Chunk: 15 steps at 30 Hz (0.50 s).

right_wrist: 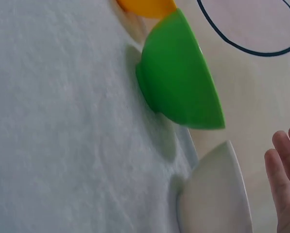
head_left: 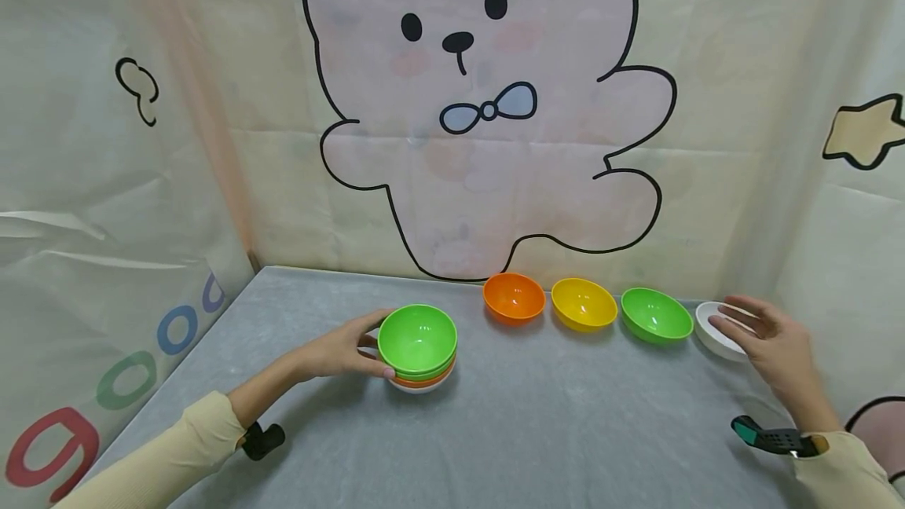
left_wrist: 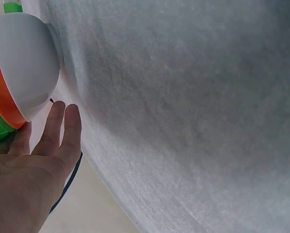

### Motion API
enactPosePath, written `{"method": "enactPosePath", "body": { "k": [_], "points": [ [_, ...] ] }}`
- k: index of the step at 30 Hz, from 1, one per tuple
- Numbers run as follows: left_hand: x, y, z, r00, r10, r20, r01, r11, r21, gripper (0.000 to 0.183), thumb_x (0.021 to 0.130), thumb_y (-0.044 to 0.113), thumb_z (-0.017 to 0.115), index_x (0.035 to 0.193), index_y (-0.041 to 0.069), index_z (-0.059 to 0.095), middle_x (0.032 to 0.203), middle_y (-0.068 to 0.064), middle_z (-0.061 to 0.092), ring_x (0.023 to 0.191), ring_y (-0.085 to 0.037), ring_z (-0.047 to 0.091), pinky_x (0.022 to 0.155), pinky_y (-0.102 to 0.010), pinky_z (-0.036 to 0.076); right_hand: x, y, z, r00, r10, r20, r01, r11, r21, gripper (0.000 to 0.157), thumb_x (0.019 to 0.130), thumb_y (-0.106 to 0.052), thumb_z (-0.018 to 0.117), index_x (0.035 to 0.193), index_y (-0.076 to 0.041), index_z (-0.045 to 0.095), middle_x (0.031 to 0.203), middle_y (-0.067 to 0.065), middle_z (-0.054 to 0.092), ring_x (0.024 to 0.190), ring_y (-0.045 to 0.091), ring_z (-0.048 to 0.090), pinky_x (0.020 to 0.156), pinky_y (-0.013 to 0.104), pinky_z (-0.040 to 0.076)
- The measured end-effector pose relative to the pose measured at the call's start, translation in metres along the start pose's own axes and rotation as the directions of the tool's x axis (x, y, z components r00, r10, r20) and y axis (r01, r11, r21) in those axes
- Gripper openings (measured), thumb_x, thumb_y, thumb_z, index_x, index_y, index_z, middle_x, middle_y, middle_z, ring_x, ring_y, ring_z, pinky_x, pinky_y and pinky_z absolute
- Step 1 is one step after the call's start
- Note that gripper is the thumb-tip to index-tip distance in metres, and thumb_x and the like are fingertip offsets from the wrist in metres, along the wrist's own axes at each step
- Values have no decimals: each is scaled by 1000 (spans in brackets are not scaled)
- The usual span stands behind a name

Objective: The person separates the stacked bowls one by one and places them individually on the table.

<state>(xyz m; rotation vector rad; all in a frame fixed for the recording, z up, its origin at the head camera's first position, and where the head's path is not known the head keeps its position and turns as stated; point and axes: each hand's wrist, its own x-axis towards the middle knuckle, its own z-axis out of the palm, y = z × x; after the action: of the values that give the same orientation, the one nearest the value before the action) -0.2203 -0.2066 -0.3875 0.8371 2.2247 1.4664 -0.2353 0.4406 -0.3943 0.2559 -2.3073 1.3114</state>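
My left hand (head_left: 348,348) holds the left side of a stack of nested bowls (head_left: 419,340), thumb at the front and fingers behind. A green bowl tops the stack, with another green rim, an orange bowl (left_wrist: 4,92) and a white bowl (left_wrist: 28,60) beneath. At the right end of a row, my right hand (head_left: 774,348) hovers over a white bowl (head_left: 714,340), partly hiding it. In the right wrist view its fingers (right_wrist: 281,179) are extended and apart from that bowl's rim.
Left of the white bowl in the row stand a green bowl (head_left: 656,316), a yellow bowl (head_left: 584,306) and an orange bowl (head_left: 514,298), all upright. A grey cloth (head_left: 537,422) covers the table. Behind hangs a printed curtain (head_left: 269,100) with a bear drawing.
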Motion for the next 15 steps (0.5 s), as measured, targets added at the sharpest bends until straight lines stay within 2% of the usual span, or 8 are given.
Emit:
{"method": "enactPosePath", "body": {
  "k": [5, 9, 15],
  "points": [
    [0, -1, 0, 1000, 3, 1, -3, 1000, -6, 89, 88, 16, 83, 159, 10, 29, 153, -13, 39, 122, -36, 57, 101, -50, 47, 3, -9, 17, 996, -52, 71, 50, 998, 35, 49, 90, 7, 75, 135, 5, 57, 123, -11, 63, 108, -2, 62, 80, 12, 51],
    [-1, -1, 0, 1000, 7, 4, -6, 1000, -10, 88, 89, 15, 82, 159, 9, 29, 153, -13, 39, 121, -35, 57, 101, -49, 48, 7, -16, 32, 991, -90, 96, 84, 995, 63, 48, 89, 9, 74, 133, 11, 55, 122, -8, 63, 109, 2, 64, 81, 14, 52],
    [0, 0, 0, 1000, 4, 5, -4, 1000, -7, 89, 89, 16, 82, 159, 9, 28, 153, -14, 38, 123, -37, 56, 101, -49, 48, 15, -26, 52, 987, -79, 142, 68, 994, 84, 47, 92, 2, 74, 135, 7, 56, 127, -2, 62, 110, 5, 64, 85, 15, 51]
  ]
}}
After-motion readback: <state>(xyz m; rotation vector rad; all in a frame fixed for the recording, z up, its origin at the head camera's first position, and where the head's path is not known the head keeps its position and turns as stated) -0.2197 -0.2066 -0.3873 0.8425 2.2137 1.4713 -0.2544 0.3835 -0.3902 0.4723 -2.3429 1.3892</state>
